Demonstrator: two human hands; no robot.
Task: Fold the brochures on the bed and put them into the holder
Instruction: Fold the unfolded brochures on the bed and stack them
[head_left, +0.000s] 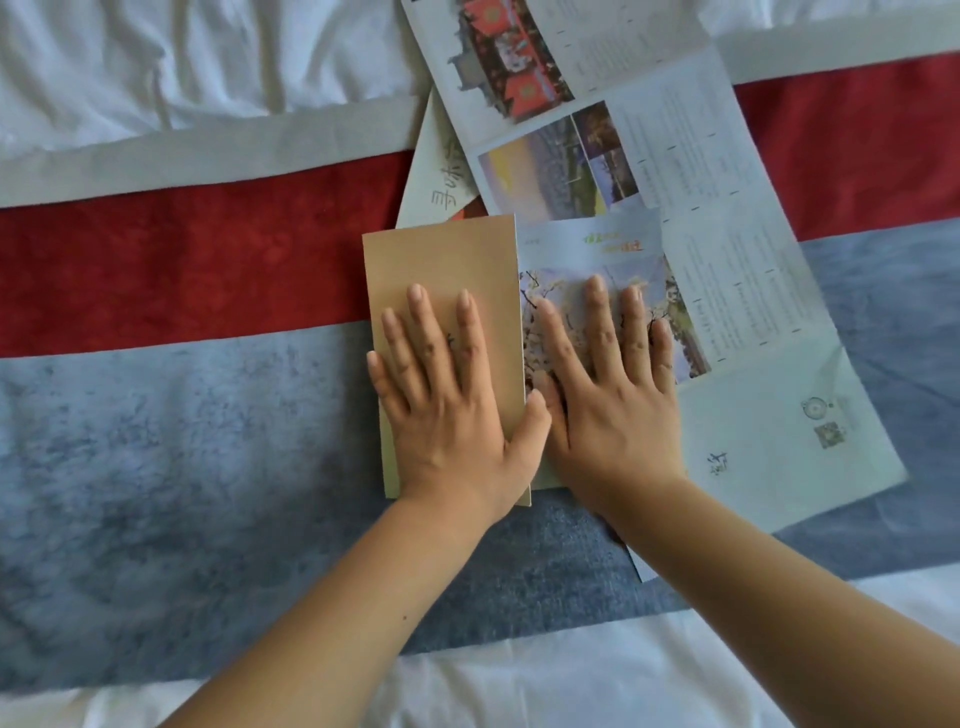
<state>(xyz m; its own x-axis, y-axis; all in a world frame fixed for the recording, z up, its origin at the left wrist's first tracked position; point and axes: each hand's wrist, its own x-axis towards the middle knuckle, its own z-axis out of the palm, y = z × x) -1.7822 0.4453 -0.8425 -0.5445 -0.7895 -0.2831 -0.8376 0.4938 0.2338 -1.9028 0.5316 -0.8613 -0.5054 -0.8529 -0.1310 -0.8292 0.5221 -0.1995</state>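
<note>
Tan folded paper brochure (441, 260) lies at frame centre on the bed's grey, red and blue banded cloth runner (156, 415); left grip (447, 400), a bare hand, rests flat on its lower half, fingers straight and spread, released and grasping nothing; its thumb lies at the brochure's right edge. Right grip (610, 400) lies just beside it, likewise flat and released, pressing a pale blue brochure panel with a blossom photograph (587, 249); the tan brochure overlaps that panel's left edge; whether the two are one sheet cannot be told. Beneath both, a large unfolded printed brochure (727, 234) runs from top centre to right of frame; a pale sheet with brush lettering (441, 176) shows under it at upper centre; crumpled white bedsheet (156, 62) fills upper left.
</note>
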